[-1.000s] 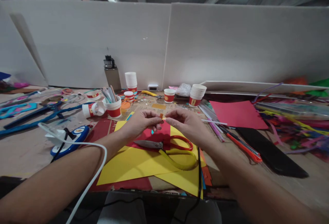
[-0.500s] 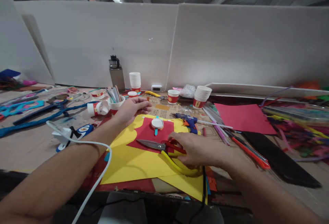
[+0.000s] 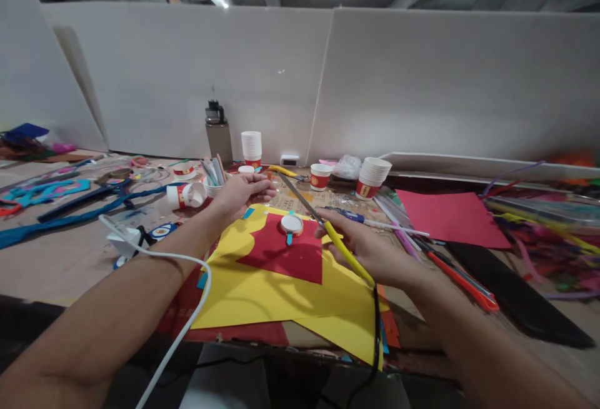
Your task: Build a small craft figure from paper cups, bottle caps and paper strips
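My right hand (image 3: 359, 240) grips a pair of scissors (image 3: 344, 246) by the handle, the blades raised and pointing away to the upper left. Its yellow handle shows below my fingers. My left hand (image 3: 248, 193) is closed in a pinch, with a small orange piece (image 3: 270, 175) at the fingertips. Between my hands, a red paper sheet (image 3: 285, 259) lies on yellow paper (image 3: 244, 299). On the red sheet sits a small white round piece (image 3: 291, 224) with a blue strip sticking out toward me.
A blue glue gun (image 3: 349, 215) lies partly behind my right hand. Paper cups (image 3: 374, 177) and a bottle (image 3: 219, 137) stand at the back. To the right lie a red cutter knife (image 3: 464, 281) and red paper (image 3: 450, 218). A white cable (image 3: 197, 306) crosses my left forearm.
My right hand has lifted the scissors off the paper and turned their blades upward and away. My left hand's fingers have drawn closer together. The view has shifted slightly.
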The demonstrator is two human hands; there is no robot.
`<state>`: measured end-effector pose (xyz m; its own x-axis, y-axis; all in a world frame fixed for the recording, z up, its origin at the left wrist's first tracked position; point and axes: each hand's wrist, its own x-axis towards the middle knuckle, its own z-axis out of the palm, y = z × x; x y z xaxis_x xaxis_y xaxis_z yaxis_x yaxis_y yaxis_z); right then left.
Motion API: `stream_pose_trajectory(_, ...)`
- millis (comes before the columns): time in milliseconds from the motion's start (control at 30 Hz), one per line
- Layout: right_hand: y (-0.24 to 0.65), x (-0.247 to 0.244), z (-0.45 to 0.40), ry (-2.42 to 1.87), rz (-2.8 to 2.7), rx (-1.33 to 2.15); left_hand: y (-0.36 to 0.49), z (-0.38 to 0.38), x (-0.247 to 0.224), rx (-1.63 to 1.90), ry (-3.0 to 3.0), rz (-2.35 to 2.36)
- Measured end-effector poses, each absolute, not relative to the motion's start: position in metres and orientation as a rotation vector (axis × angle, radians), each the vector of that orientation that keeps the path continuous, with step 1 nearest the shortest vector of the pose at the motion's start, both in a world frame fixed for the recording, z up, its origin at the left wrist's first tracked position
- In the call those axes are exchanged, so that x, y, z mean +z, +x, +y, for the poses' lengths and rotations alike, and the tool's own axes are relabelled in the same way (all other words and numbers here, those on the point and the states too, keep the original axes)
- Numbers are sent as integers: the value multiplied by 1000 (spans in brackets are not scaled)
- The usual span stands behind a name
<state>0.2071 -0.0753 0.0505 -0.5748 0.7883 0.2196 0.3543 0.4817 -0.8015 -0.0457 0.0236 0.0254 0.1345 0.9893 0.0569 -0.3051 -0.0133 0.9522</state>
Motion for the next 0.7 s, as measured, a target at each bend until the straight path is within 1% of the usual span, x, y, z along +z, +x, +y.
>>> stream_pose_trajectory(133,210,48,-81,-1075,-1960,1304,-43,19,27,1126,1100,809)
stream_pose_trajectory(267,212,48,-83,-1113,-1849,1447,-44,15,29,1008,1070,771)
stream_pose_trajectory(700,214,45,-81,-1204,-1859,1502,-47,18,21,881,1152,599)
